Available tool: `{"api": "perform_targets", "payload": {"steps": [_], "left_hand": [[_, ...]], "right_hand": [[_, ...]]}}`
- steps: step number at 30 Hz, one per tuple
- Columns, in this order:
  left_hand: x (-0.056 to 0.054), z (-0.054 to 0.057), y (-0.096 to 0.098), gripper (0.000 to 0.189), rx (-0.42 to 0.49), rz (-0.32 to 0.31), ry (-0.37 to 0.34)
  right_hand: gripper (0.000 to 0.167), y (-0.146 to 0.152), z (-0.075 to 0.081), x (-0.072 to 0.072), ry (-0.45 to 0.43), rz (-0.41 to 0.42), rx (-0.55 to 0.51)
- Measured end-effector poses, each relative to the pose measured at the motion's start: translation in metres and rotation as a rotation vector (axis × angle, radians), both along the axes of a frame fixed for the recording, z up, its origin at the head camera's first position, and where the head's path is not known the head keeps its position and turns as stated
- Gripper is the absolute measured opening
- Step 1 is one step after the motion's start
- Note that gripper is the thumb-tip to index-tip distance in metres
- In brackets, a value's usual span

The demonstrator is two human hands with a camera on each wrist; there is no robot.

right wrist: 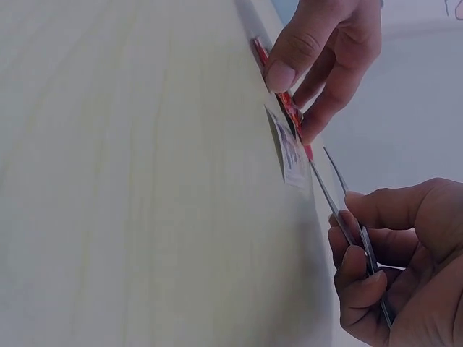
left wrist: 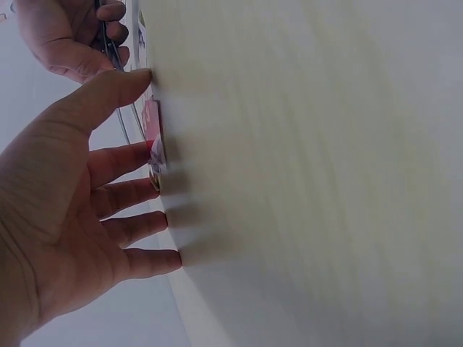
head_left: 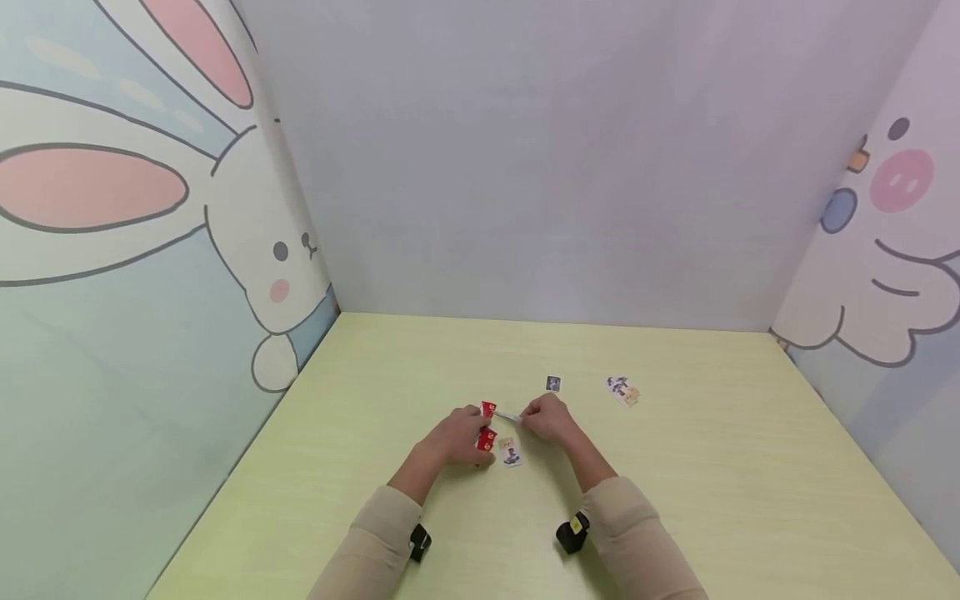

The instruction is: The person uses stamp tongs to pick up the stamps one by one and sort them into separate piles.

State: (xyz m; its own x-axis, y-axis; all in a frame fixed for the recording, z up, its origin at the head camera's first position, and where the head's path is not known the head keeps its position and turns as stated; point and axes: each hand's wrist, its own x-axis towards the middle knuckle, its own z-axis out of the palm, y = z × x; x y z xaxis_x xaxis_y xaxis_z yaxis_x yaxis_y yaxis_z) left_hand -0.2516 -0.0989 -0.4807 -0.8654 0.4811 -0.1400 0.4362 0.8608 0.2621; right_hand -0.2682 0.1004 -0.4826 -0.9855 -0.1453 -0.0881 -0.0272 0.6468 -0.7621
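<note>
My left hand (head_left: 457,437) rests its fingertips on the table around a flat red piece (head_left: 487,439) with light markings. In the left wrist view the left fingers (left wrist: 123,199) are spread and fairly straight, with the index fingertip touching the red piece. My right hand (head_left: 550,419) holds slim metal tweezers (right wrist: 338,200) between thumb and curled fingers. The tweezers' prongs are apart, their tips near the red piece. Just right of the left thumb lies a small printed card (head_left: 510,452), its edge raised in the right wrist view.
Farther back on the pale yellow table (head_left: 420,350) lie a small dark square sticker (head_left: 553,383) and a few overlapping printed cards (head_left: 622,390). A grey wall (head_left: 540,167) closes the back, with cartoon-covered side walls at left and right.
</note>
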Motion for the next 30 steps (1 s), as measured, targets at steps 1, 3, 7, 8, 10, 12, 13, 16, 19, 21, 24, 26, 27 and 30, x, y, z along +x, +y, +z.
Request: {"api": "perform_targets", "payload": {"steps": [1,3,7,8,10,12,13,16,19,21,24,26,27,30], "left_hand": [[0.000,0.000,0.000,0.061,-0.001,-0.002,0.001],[0.000,0.000,0.000,0.061,-0.006,-0.005,0.003],[0.000,0.002,0.000,0.060,-0.013,0.002,0.007],[0.000,0.002,0.000,0.060,-0.014,0.003,0.007],[0.000,0.002,0.000,0.060,-0.011,0.000,0.006],[0.000,0.002,-0.001,0.060,-0.009,-0.006,0.002],[0.000,0.002,-0.001,0.060,-0.009,-0.009,0.001],[-0.001,0.002,-0.001,0.060,0.000,-0.009,-0.008],[-0.001,0.002,-0.002,0.059,0.015,-0.005,-0.018],[-0.001,0.003,-0.003,0.056,0.032,-0.002,-0.027],[-0.001,0.004,-0.004,0.050,0.044,-0.007,-0.032],[-0.002,0.004,-0.005,0.047,0.048,-0.013,-0.028],[-0.002,0.004,-0.006,0.047,0.047,-0.015,-0.026],[-0.002,0.003,-0.007,0.051,0.052,-0.026,-0.022]], "right_hand": [[0.007,0.000,0.001,0.000,0.005,-0.002,0.007],[0.007,0.001,0.002,0.000,0.011,-0.009,0.025],[0.007,0.001,0.006,-0.002,0.012,-0.008,0.061],[0.007,0.001,0.007,-0.002,0.009,-0.007,0.065],[0.007,0.000,0.009,-0.003,0.004,-0.004,0.070],[0.007,-0.002,0.009,-0.004,-0.002,-0.004,0.068],[0.007,-0.002,0.008,-0.005,-0.006,-0.002,0.064],[0.008,-0.001,0.008,-0.007,-0.002,0.001,0.072],[0.009,0.002,0.007,-0.009,0.003,-0.013,0.085],[0.009,0.004,0.007,-0.011,0.008,-0.020,0.093],[0.009,0.005,0.006,-0.014,-0.004,-0.020,0.083],[0.009,0.005,0.006,-0.014,-0.015,-0.007,0.076],[0.009,0.004,0.006,-0.014,-0.019,0.000,0.073],[0.008,0.004,0.008,-0.014,-0.029,0.020,0.073]]}}
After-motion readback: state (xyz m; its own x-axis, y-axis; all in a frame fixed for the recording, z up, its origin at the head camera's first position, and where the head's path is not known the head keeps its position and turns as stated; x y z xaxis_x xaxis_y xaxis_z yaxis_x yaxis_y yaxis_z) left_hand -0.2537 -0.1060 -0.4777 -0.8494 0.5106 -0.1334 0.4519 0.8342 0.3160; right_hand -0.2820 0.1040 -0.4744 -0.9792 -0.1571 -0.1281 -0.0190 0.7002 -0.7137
